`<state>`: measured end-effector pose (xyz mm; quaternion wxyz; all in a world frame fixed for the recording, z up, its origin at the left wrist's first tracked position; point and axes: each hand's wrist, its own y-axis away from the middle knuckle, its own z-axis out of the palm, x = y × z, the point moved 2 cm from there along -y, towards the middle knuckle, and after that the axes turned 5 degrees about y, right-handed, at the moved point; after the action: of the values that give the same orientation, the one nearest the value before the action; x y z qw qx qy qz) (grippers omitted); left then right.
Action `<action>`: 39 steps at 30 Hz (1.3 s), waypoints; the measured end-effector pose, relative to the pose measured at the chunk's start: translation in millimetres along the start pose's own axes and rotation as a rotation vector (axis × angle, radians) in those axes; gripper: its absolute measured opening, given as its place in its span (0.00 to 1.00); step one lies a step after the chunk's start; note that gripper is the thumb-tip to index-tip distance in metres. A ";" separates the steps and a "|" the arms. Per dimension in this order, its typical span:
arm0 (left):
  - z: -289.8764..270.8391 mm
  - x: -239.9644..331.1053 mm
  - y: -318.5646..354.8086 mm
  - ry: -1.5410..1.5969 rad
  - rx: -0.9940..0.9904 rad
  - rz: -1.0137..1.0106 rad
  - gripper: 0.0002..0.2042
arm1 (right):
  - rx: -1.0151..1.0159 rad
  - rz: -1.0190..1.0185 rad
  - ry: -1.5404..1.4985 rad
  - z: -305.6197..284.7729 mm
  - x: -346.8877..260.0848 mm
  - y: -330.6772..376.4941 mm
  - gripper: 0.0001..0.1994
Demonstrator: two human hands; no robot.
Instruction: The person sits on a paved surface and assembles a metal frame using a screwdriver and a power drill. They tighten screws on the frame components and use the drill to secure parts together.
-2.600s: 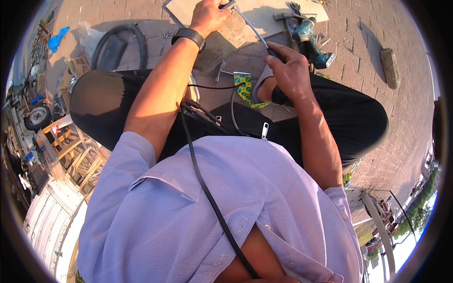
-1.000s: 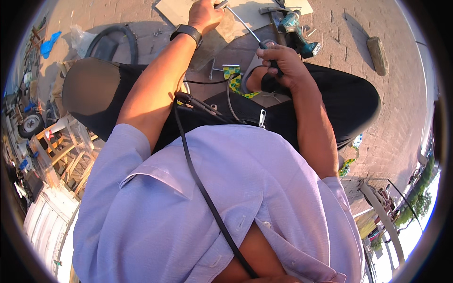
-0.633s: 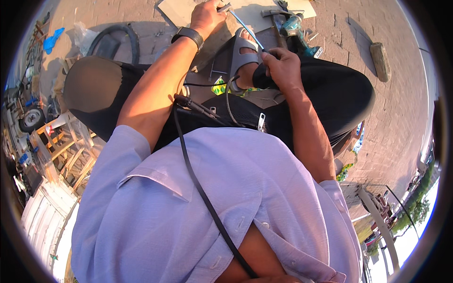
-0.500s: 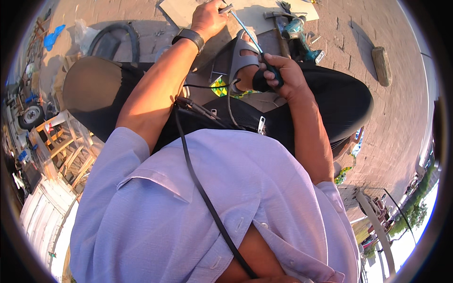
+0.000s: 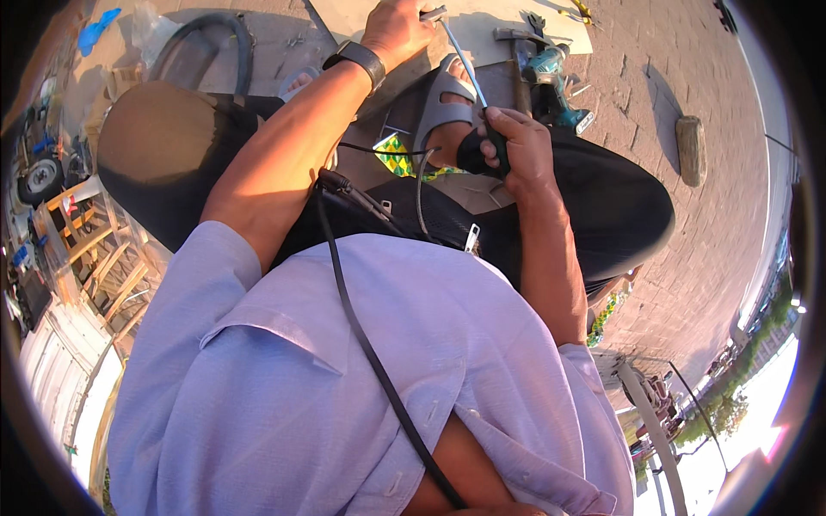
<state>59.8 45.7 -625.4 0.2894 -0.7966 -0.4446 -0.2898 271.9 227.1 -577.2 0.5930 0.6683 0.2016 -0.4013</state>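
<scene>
My right hand [image 5: 527, 153] is closed around the dark handle of a long screwdriver [image 5: 465, 67], which slants up and to the left. Its shaft reaches a small grey metal piece [image 5: 434, 14] at the top of the view. Fingers of my left hand [image 5: 397, 34] are bent and pinch that piece; its exact kind is too small to tell. A black watch [image 5: 360, 62] sits on the left wrist. Beneath the screwdriver is my sandalled foot [image 5: 447, 107]. Whether the screwdriver's tip touches the metal piece cannot be made out.
A hammer [image 5: 516, 36] and a teal cordless drill [image 5: 547, 73] lie right of the foot, partly on a pale board [image 5: 482, 21]. A wooden block [image 5: 691, 150] rests farther right on the brick paving. A black cable [image 5: 348, 301] hangs down my shirt. Left stands a wooden frame [image 5: 95, 249].
The view has shifted slightly. Both hands keep their grip, with the screwdriver now a little steeper and its tip still by the metal piece.
</scene>
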 end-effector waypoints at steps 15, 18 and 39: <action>0.5 6.1 6.7 0.040 0.020 -0.018 0.10 | 0.319 -0.148 0.384 13.6 -12.7 17.4 0.12; -1.2 5.2 4.6 0.023 0.019 -0.009 0.10 | -0.048 0.132 -0.148 1.4 -3.1 5.6 0.12; -4.8 17.1 12.0 0.090 -0.029 -0.091 0.11 | -0.049 0.163 -0.082 -7.6 -16.1 5.3 0.11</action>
<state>76.8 46.2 -612.3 0.2839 -0.7659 -0.4627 -0.3446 268.5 236.5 -561.5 0.6477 0.6509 0.1318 -0.3735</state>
